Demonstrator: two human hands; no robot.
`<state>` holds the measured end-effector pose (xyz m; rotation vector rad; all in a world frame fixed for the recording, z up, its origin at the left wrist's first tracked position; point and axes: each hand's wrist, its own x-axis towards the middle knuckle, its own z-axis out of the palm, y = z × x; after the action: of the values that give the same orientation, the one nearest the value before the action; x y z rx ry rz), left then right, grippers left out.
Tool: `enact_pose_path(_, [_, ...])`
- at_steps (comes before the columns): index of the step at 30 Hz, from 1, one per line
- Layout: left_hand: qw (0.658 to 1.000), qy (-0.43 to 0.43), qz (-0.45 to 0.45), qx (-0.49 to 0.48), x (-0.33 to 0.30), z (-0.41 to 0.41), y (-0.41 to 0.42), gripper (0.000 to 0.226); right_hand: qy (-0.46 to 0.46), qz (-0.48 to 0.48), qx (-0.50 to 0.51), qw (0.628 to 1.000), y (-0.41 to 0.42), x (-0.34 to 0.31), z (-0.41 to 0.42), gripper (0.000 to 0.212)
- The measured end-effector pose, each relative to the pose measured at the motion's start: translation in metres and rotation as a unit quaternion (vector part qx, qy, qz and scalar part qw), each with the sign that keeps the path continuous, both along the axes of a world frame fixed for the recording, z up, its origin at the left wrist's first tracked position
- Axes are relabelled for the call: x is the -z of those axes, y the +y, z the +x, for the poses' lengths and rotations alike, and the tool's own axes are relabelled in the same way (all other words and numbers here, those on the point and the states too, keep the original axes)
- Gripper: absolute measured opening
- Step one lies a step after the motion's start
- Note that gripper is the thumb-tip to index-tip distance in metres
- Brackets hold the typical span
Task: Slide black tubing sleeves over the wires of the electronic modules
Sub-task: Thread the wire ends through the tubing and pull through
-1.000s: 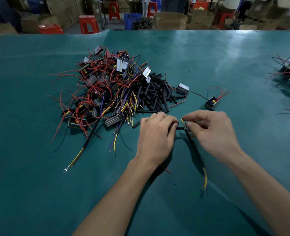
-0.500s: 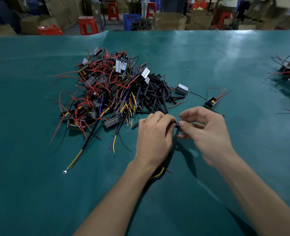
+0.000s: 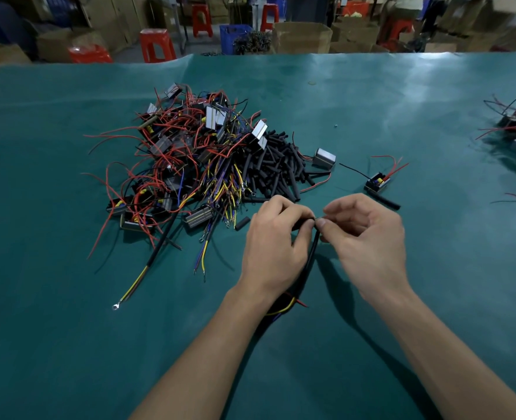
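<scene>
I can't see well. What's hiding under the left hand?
Under the left hand runs a black tube, with yellow and red wires poking out by the wrist. What the palm covers stays hidden.

Sleeves (image 3: 276, 165) rt of modules (image 3: 187, 153).

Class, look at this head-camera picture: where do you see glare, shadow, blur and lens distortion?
Head view: glare whitens the far right of the green table; the left hand and right hand cast dark shadows towards the viewer; the cardboard boxes behind look soft and smeared; the table's far edge bows, a wide-angle effect.
</scene>
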<state>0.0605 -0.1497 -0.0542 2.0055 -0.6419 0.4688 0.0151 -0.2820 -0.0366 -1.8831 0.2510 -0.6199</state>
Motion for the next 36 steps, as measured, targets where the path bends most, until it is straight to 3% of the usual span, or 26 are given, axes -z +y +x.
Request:
enact_pose_path(10, [1.000, -0.019, 0.025, -0.002, 0.002, 0.001, 0.000, 0.008, 0.071, -0.010, -0.057, 0.996, -0.008, -0.008, 0.004, 0.024])
enact_pose_path(19, [1.000, -0.005, 0.017, -0.004, 0.000, 0.000, 0.000, 0.010, 0.042, 0.029, -0.018, 0.999, 0.001, 0.000, 0.005, 0.019])
enact_pose_path(22, [1.000, 0.002, 0.010, 0.000, -0.003, -0.003, 0.000, 0.022, 0.039, 0.037, -0.003, 0.999, 0.001, 0.001, 0.006, 0.023])
enact_pose_path(31, [0.998, 0.002, 0.049, 0.036, -0.004, -0.004, -0.001, 0.023, 0.077, 0.144, -0.002, 0.987, -0.005, -0.001, 0.008, 0.021])
enact_pose_path(36, [0.998, -0.008, 0.061, 0.023, -0.005, -0.005, -0.001, 0.023, 0.092, 0.121, -0.014, 0.988, -0.007, -0.003, 0.006, 0.025])
